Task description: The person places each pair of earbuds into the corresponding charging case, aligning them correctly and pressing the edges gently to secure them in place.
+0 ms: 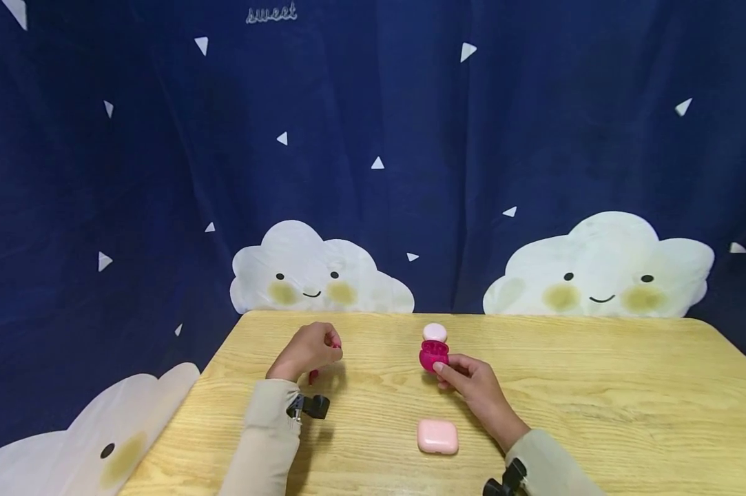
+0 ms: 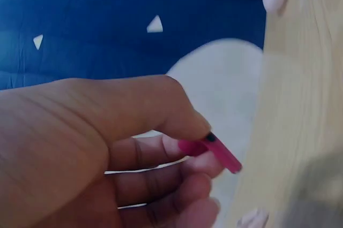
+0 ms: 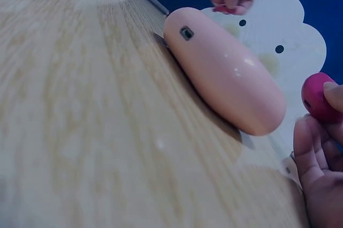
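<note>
Between thumb and fingers my left hand [image 1: 309, 350] pinches a magenta earbud [image 2: 222, 153], its stem pointing out past the fingertips in the left wrist view. A second small magenta piece [image 1: 313, 377] shows on the table beneath that hand, partly hidden. My right hand [image 1: 475, 390] grips a round magenta earbud case [image 1: 433, 357], thumb on its front. The lid is up and the dark inside faces me in the head view. In the right wrist view the case [image 3: 319, 98] shows only its rounded outside.
A pale pink round case [image 1: 434, 332] sits just behind the magenta one. Nearer me, a glossy pink case [image 1: 437, 437] lies on the wooden table [image 1: 596, 413], left of my right forearm. Behind the table's far edge hangs a dark blue curtain [image 1: 348, 103] with clouds.
</note>
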